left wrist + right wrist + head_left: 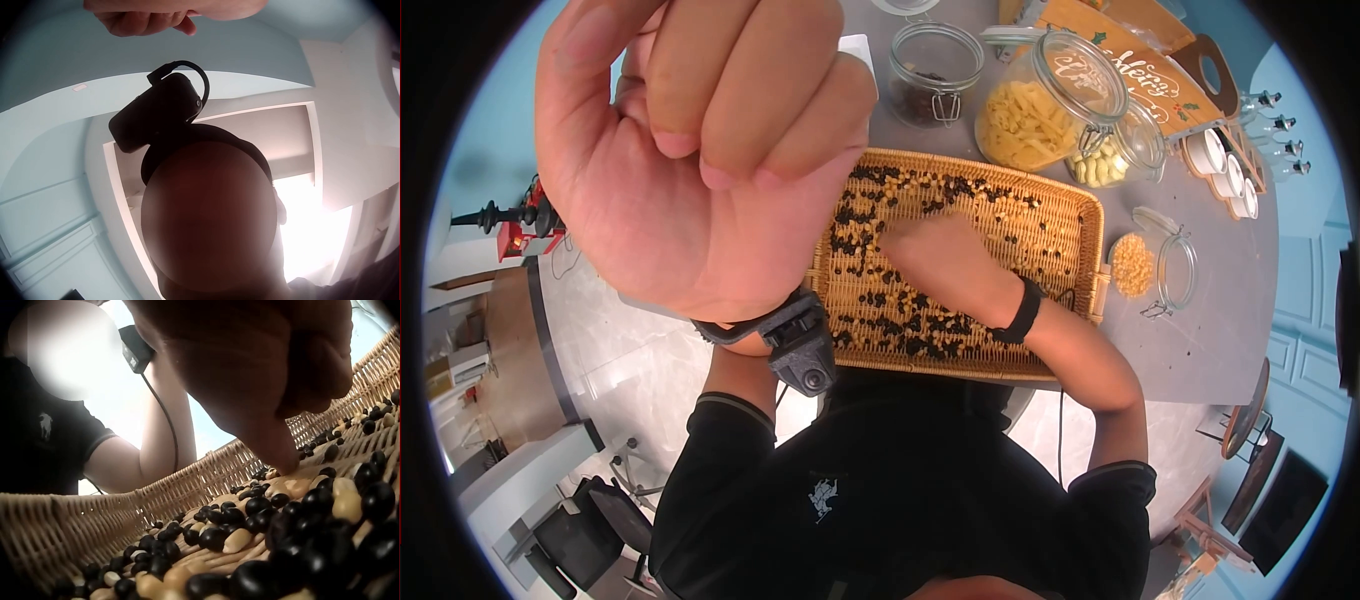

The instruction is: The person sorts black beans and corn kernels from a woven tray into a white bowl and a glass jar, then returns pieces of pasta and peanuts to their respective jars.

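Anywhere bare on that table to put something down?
Mostly bare: gray table between the basket, the open jar of yellow kernels and the near-right edge. Smaller patch between that jar and the white cups. Crowded: the far side around the pasta jar; the basket too, strewn with beans around the right hand.

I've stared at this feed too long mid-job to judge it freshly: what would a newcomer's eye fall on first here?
Probably the left hand, looming large at the upper left of the head view, palm showing and fingers curled. Next, the wicker basket near the middle, strewn with black beans and pale beans, the right hand down inside it. Beyond its far edge sits a glass jar of yellow pasta.
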`<move>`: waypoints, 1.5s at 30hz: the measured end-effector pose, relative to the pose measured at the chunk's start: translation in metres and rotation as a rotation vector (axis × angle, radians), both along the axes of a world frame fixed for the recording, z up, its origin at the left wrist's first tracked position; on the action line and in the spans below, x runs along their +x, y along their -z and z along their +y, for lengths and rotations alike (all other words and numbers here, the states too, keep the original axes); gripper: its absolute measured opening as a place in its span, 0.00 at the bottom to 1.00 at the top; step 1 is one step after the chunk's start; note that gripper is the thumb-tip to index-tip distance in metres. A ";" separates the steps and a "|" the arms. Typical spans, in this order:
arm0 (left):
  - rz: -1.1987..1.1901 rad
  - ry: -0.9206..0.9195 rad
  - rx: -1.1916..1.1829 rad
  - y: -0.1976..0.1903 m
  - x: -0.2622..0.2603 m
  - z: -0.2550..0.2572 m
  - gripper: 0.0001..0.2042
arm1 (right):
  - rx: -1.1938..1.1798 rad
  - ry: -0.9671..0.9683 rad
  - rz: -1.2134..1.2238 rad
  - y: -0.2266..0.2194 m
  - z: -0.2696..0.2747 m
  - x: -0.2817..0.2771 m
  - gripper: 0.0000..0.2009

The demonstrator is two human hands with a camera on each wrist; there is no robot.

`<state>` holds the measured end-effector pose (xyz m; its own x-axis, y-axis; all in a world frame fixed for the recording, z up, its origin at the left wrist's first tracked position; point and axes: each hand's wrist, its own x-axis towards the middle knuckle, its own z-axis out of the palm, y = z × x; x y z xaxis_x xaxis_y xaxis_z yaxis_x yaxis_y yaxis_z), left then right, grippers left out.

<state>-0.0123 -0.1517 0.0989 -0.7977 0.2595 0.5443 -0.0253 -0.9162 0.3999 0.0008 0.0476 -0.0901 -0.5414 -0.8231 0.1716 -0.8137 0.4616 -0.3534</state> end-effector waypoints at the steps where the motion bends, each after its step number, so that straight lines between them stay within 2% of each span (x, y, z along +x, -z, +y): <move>1: -0.001 0.000 -0.002 0.000 0.000 0.000 0.18 | 0.012 -0.014 0.039 -0.002 -0.002 0.002 0.02; 8: -0.010 -0.008 -0.013 0.000 0.000 0.004 0.18 | 0.090 -0.059 0.210 -0.001 -0.010 0.007 0.04; 11: -0.019 -0.007 -0.025 0.000 0.000 0.006 0.19 | 0.048 -0.073 0.273 0.003 -0.015 0.008 0.04; 20: -0.066 -0.018 -0.019 0.000 -0.001 0.009 0.19 | 0.006 -0.101 0.277 0.004 -0.020 0.009 0.02; 23: -0.074 -0.015 -0.006 0.001 -0.002 0.012 0.19 | -0.012 -0.136 0.185 -0.004 -0.017 0.001 0.03; 29: -0.067 -0.068 -0.027 0.000 -0.001 0.025 0.19 | -0.045 -0.083 0.018 0.005 -0.019 -0.006 0.04; 38: -0.065 -0.047 0.002 0.000 0.000 0.020 0.19 | 0.003 -0.073 -0.062 0.004 -0.018 -0.008 0.08; 41: -0.054 -0.050 -0.004 -0.001 0.001 0.017 0.19 | 0.008 -0.035 -0.204 0.003 -0.015 -0.014 0.09; 45: -0.038 -0.038 0.003 -0.002 0.003 0.014 0.19 | -0.115 -0.087 -0.690 0.007 -0.008 -0.040 0.09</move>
<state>-0.0094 -0.1379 0.1004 -0.8274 0.2269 0.5138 -0.0056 -0.9181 0.3964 -0.0391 0.0397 -0.0970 -0.4911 -0.8655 -0.0985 -0.4184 0.3335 -0.8448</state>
